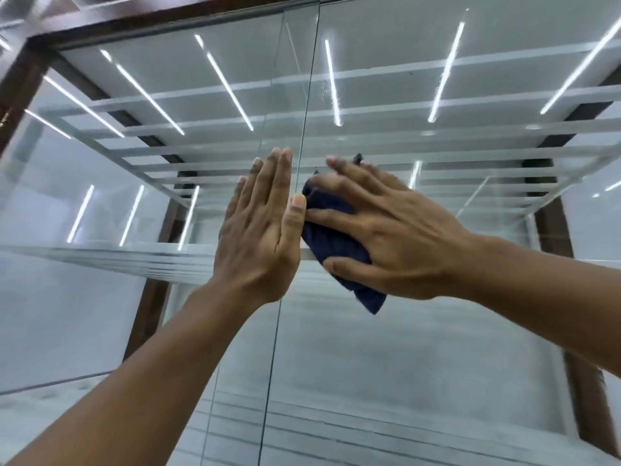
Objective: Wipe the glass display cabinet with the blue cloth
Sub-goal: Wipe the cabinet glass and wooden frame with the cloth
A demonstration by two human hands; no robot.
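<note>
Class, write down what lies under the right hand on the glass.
Under the right hand lies the blue cloth, pressed against the glass. Its left edge and bottom corner show; the rest, and the glass behind it, are covered.

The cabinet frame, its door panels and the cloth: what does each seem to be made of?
Frame: probably dark brown wood or wood-look veneer, slightly glossy. Door panels: clear glass, seen through and mirroring strip lights. Cloth: soft dark blue fabric, matte, perhaps microfibre; it bunches and folds.
</note>
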